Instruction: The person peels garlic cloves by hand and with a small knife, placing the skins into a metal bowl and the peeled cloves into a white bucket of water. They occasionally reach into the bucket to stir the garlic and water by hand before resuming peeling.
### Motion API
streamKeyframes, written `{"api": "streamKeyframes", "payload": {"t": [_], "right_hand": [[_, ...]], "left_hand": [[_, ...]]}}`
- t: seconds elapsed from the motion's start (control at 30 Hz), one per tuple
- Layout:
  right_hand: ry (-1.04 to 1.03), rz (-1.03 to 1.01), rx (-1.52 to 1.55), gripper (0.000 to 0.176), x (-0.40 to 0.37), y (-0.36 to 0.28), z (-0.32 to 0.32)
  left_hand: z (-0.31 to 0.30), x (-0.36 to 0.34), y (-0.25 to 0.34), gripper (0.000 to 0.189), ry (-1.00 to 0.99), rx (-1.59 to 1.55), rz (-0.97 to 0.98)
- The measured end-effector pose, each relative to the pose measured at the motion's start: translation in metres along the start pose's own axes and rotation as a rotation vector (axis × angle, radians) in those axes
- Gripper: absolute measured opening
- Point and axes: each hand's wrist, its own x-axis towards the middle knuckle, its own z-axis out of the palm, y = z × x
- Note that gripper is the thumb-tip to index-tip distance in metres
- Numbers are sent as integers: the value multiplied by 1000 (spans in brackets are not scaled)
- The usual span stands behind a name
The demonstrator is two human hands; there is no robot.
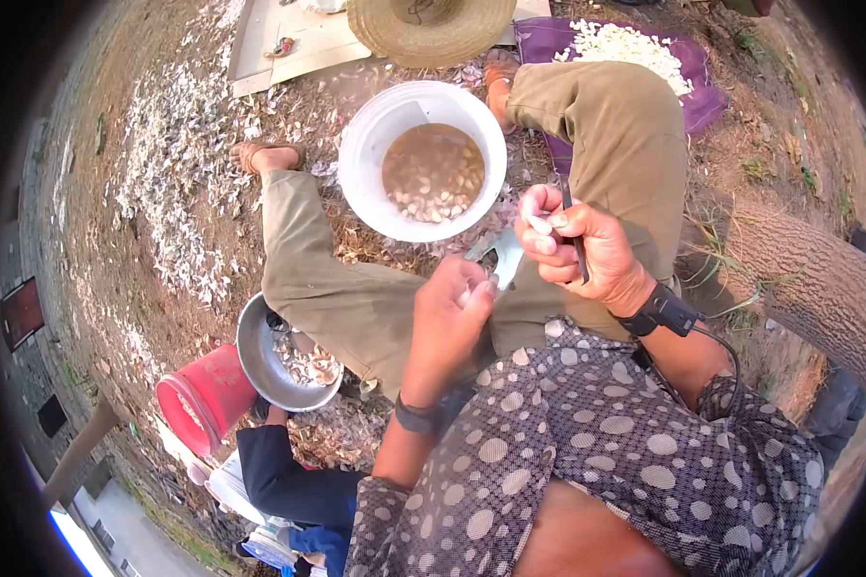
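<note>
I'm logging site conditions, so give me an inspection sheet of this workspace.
Surface: bare ground, strewn with pale peelings.
Job's things: dark slim tool and a small pale piece; white tub holding cloudy liquid and pale pieces.
Clutter: metal bowl with scraps, beside a red bucket; straw hat; purple sheet bearing pale pieces.
Grippers: right hand holds the tool and the small piece; left hand has curled fingers, contents unclear.
Cables: black cord at the right forearm.
Surroundings: tree trunk right; another person's dark clothing, lower left.
</note>
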Motion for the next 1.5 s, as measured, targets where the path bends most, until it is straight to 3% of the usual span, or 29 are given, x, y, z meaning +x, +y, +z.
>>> {"api": "streamKeyframes", "payload": {"t": [0.13,0.2,0.23,0.33,0.43,0.53,0.67,0.8,0.87,1.0,1.13,1.23,1.3,1.4,1.5], "right_hand": [[-123,-256,42,17,-36,-51,5],[-31,-552,-122,16,-67,-94,8],[7,-690,-195,16,-82,-116,8],[303,-987,-429,14,-111,-190,-26],[730,-1019,-689,16,-111,-253,-75],[862,-1063,-712,19,-115,-269,-89],[805,-1077,-581,17,-133,-227,-108],[891,-1059,-540,14,-140,-153,-97],[815,-1131,-485,14,-144,-128,-88],[658,-1175,-515,18,-130,-88,-40],[432,-1028,-710,20,-82,-43,11],[302,-692,-928,20,-47,-4,31],[329,-587,-1149,16,-23,25,41],[288,-482,-1535,14,-1,53,43],[218,-512,-1794,16,18,69,51]], "left_hand": [[6,8,-20,16,6,130,-28],[7,9,-7,15,-52,-181,-339],[7,10,-11,15,-67,-193,-344],[10,20,-10,16,-87,-268,-420],[10,29,-10,16,-133,-351,-416],[11,37,1,14,-171,-449,-379],[10,36,7,18,-178,-549,-342],[12,33,5,13,-196,-644,-364],[5,27,-7,11,-215,-701,-363],[11,28,-4,19,-20,-659,-350],[13,25,-15,22,-13,-860,-206],[14,24,-18,27,27,-1109,-149],[14,23,-18,32,37,-1259,-134],[8,17,-19,41,37,-1408,-151],[8,14,-25,40,-41,-1454,-36]]}}
